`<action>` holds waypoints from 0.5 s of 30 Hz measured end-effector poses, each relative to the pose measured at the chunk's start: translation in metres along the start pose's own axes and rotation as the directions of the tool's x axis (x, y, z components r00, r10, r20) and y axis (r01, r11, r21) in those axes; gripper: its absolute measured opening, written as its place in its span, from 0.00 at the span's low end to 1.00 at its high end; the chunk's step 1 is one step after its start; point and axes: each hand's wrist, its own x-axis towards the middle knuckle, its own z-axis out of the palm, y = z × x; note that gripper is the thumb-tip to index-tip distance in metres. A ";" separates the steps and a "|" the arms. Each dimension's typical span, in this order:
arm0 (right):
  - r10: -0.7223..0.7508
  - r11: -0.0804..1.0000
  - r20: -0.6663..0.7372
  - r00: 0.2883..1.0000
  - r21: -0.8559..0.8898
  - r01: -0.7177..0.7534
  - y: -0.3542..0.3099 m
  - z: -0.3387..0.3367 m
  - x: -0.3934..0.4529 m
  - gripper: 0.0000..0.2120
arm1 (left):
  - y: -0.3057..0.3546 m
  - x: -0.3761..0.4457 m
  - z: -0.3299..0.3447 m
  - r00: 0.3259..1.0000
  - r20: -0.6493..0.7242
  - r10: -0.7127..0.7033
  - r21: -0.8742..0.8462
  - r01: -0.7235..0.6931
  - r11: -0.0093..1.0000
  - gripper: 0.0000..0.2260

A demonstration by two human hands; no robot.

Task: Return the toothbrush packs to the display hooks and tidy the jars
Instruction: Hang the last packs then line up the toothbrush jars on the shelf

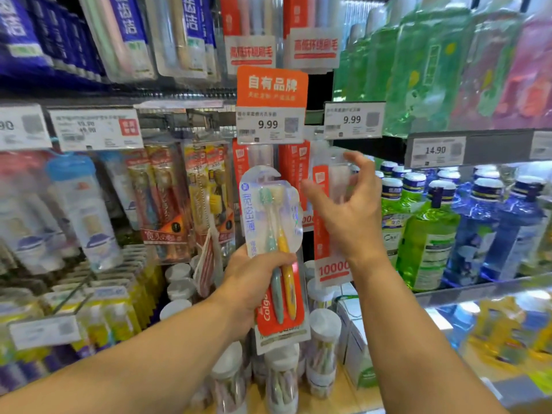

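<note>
While the left hand point(254, 282) grips a Colgate toothbrush pack point(276, 258) upright at the centre of the frame, its fingers wrapped round the lower half, the right hand point(349, 210) is raised just right of it with fingers spread and loosely bent around the top of a hanging orange-and-clear pack point(330, 222); whether it actually pinches that pack is unclear. The Colgate pack holds two brushes, one green and one yellow, and shows "Colgate" on its red base. The orange pack reads "10000" near its bottom edge. Behind both hands, more orange packs point(294, 174) hang under an orange sign point(271, 86) and two price tags point(268, 127) each reading "9.99"; a third tag point(436, 150) at the right reads "14.90". At the lower centre, clear jars point(324, 351) with white lids stand crowded on the shelf, partly hidden by the forearms and the held pack; at least eight lids show. Green and blue mouthwash bottles point(430, 231) fill the right side, and boxed brushes point(167, 198) hang at the left.
</note>
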 end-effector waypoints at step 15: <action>-0.167 0.968 -0.018 0.986 -0.193 0.161 -0.004 0.006 0.016 0.28 | 0.005 0.013 0.004 1.000 -0.002 0.009 0.020 -0.009 1.000 0.09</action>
